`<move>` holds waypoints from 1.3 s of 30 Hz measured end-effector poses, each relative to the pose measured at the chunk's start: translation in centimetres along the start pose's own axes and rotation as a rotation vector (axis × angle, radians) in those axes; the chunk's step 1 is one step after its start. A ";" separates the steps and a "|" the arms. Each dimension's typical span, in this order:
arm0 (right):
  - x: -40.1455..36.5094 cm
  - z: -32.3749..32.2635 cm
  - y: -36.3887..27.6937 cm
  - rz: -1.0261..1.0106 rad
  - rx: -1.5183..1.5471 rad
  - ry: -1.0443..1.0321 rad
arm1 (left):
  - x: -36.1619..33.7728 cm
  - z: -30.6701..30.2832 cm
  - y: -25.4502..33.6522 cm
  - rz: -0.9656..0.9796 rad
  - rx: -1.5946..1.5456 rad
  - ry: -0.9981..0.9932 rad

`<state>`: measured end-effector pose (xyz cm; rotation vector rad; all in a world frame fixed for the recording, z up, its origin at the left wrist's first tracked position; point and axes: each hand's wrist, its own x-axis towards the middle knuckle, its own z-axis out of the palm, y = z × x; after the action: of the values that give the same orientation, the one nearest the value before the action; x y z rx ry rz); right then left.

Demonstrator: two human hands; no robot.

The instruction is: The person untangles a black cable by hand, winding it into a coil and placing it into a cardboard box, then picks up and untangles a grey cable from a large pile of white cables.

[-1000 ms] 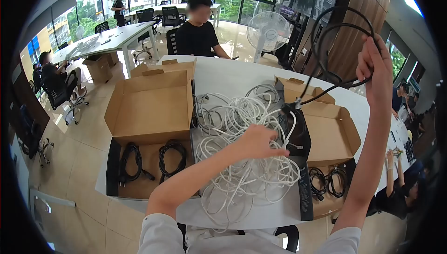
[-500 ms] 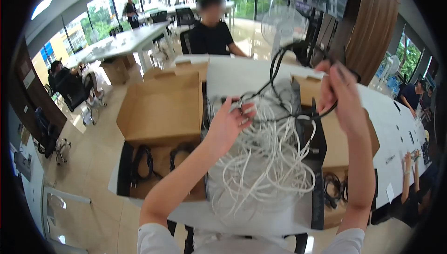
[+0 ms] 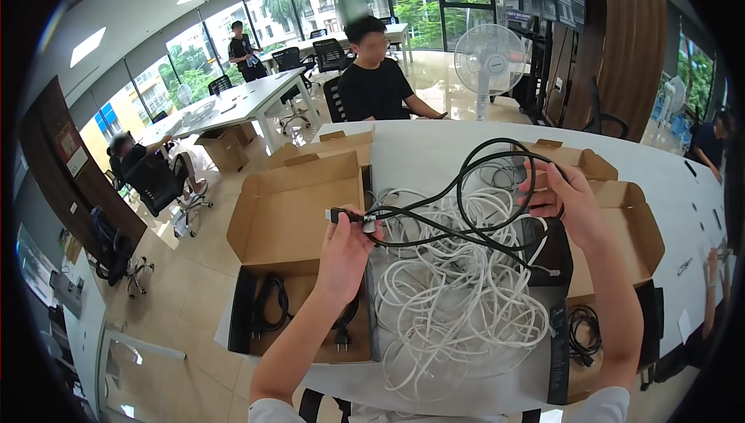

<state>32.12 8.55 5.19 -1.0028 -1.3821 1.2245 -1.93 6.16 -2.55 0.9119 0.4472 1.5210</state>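
Note:
A black cable (image 3: 411,209) is stretched between my hands above a tangled pile of white cables (image 3: 458,291). My left hand (image 3: 345,260) pinches the cable near its black plug (image 3: 338,215), which points left and has a pale tip. A silver-looking connector end (image 3: 369,226) shows beside those fingers. At the right, my right hand (image 3: 565,199) has its fingers curled round the cable's wide loop. The loop hangs over the pile, and its strands cross in the middle.
An open cardboard box (image 3: 299,206) at the left holds black power cables (image 3: 270,303). Another open box (image 3: 625,233), at the right, has a coiled black cable (image 3: 583,334). Across the white table (image 3: 427,133) sits a person in black (image 3: 376,85), near a standing fan (image 3: 489,62).
My left fingers, spread before, have closed on the cable by its plug. My right hand has come down from its raised position, and the loop has opened out. The head view has shifted.

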 end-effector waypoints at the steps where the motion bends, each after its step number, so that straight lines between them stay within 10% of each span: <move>1: 0.0 0.0 0.2 0.002 -0.004 0.017 | 0.0 -0.1 -0.2 -0.002 0.018 -0.006; 17: -1.3 0.4 0.2 -0.207 0.056 0.227 | -1.0 3.2 -0.7 -0.269 0.468 -0.463; 26: -4.5 1.4 -1.6 -0.234 -0.041 0.324 | -1.8 3.6 -3.3 0.302 1.287 -0.494; 39: -4.5 -10.3 -1.3 -0.395 0.231 0.742 | -3.0 -1.6 -3.5 0.057 0.835 0.002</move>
<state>43.04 5.64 5.74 -0.8425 -0.7757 0.5974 -1.07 4.25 -6.96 1.5660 1.1076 1.3813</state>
